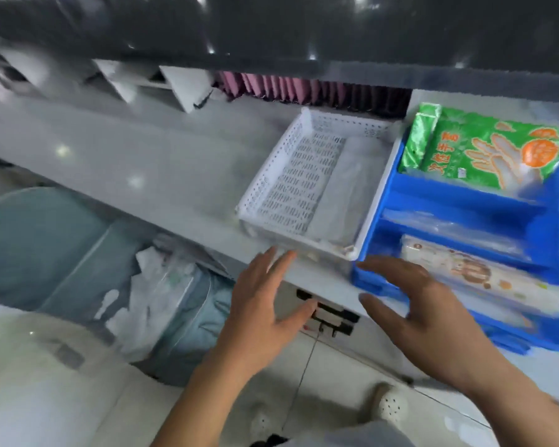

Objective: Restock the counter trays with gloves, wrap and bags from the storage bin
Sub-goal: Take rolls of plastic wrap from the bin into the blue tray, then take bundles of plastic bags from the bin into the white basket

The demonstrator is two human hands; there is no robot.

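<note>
**Inspector:** State your position and the step in hand.

**Me:** I stand at the desk (142, 162). My left hand (262, 301) and right hand (426, 311) are both spread flat, fingers apart, holding nothing, hovering at the desk's front edge just before the two trays. I judge I am between loads: one drop looks complete, the next fetch not begun.

**Inspector:** Location of stock?

**Me:** The blue tray (378, 227) sits at the right, touching the white tray (271, 185) on its left. The bin (162, 295) is on the floor, below the desk edge, to my left (open, with crumpled white and clear plastic showing).

**Inspector:** Count, by item.

**Me:** Blue tray, three compartments. Far one: one green glove pack (497, 153), and a second, slimmer green pack (420, 137) upright beside it. Middle: clear film, count unreadable. Near: one long printed roll box (478, 279). White tray: something pale and flat on its right side; blurred, so no count.

**Inspector:** Next move?

**Me:** Likely a turn left and down to the bin, for bags to fill the white tray's bare left half.
</note>
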